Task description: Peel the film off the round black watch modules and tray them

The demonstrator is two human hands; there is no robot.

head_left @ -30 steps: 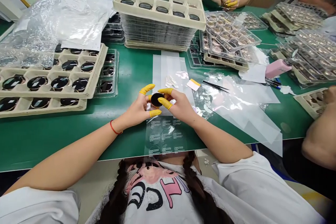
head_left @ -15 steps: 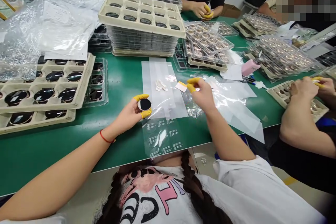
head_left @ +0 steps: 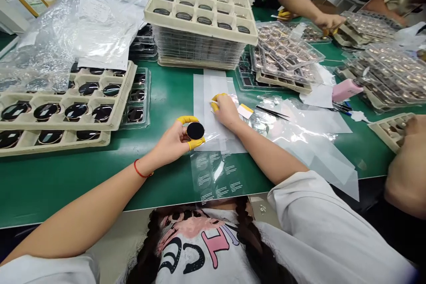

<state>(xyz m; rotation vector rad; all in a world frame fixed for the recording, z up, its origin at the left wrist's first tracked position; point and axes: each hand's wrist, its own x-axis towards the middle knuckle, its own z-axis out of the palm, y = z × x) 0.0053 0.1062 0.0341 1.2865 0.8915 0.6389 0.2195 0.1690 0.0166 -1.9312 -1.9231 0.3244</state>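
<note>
My left hand [head_left: 178, 141], with yellow finger covers on thumb and finger, grips a round black disc [head_left: 195, 131] by its edges above the green table. Its dark face is turned up toward me. My right hand [head_left: 226, 110], also in yellow finger covers, reaches down onto the white translucent sheets [head_left: 199, 97]. Its fingertips are closed on a crumpled white cloth [head_left: 211, 103], mostly hidden by the fingers. A small yellow-and-white card [head_left: 245, 111] lies beside the right wrist, and black tweezers [head_left: 272, 112] rest to its right.
Cream trays of black discs [head_left: 116, 111] stand at left under plastic bags [head_left: 103, 31]. A tall tray stack [head_left: 199, 49] rises at the back. Clear film with printed circles [head_left: 216, 175] lies near the front edge. A pink bottle [head_left: 347, 90] stands right; co-workers' arms [head_left: 299, 2] reach in.
My right hand has moved left from beside the card to the crumpled cloth and closed on it. The tweezers now show on the table. My left hand keeps the disc, its face turned more upward.
</note>
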